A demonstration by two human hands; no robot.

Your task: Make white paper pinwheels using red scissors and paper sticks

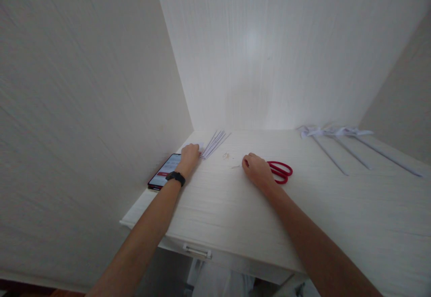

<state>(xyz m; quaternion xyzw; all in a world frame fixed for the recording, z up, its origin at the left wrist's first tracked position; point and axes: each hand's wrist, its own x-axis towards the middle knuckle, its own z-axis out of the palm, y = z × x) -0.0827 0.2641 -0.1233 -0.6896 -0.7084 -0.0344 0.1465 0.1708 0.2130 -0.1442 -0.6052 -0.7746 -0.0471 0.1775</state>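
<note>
**Both hands flat on desk: left at paper strips, right by scissors**

Left hand rests palm down at the far left of the white desk, fingers together and curled lightly over the near end of a small bundle of white paper strips. The strips fan out away from the hand toward the back wall. Whether the fingers pinch the strips or only press on them cannot be told; the fingertips are hidden. A black watch sits on the left wrist.

A phone, screen lit, lies just left of that wrist, near the desk's left edge and partly covered by the hand.

Right hand lies near the middle of the desk, knuckles up, fingers loosely bent and narrow, holding nothing visible. Red-handled scissors lie just to its right; the hand covers their near part, so contact is unclear. Small paper scraps lie between the two hands.

Far right, well apart from both hands: three long white paper rods with folded tops, side by side.

A drawer handle shows on the desk front.
</note>
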